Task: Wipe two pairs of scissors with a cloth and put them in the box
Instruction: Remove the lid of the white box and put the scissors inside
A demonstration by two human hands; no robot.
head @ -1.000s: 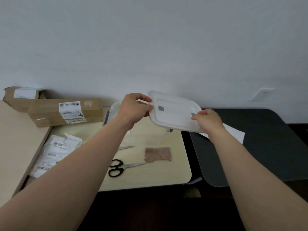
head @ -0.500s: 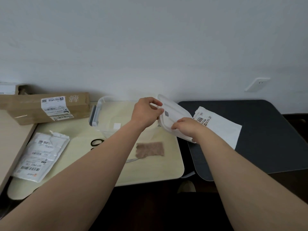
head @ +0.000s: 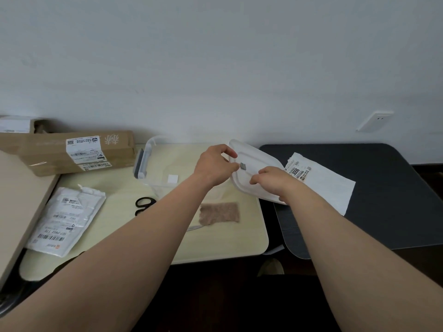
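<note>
The clear plastic box (head: 153,164) with a grey handle stands open at the back of the cream table (head: 239,240). Its white lid (head: 257,164) is held tilted to the right of the box, over the gap between the two tables. My left hand (head: 214,167) pinches the lid's left edge and my right hand (head: 271,182) grips its near edge. A brown cloth (head: 219,213) lies flat in front of the box. Black scissor handles (head: 143,204) show left of my left forearm, and a blade tip (head: 195,227) pokes out below the cloth; the rest is hidden.
A long cardboard parcel (head: 72,152) lies at the back left, and a white mailing bag (head: 64,224) at the front left. On the dark table (head: 383,188) to the right lies a white labelled envelope (head: 323,185). A wall socket (head: 374,119) is above it.
The lid has come off the box and moved right and down, tilting more upright. My right hand slid along to its near edge. The view has shifted right.
</note>
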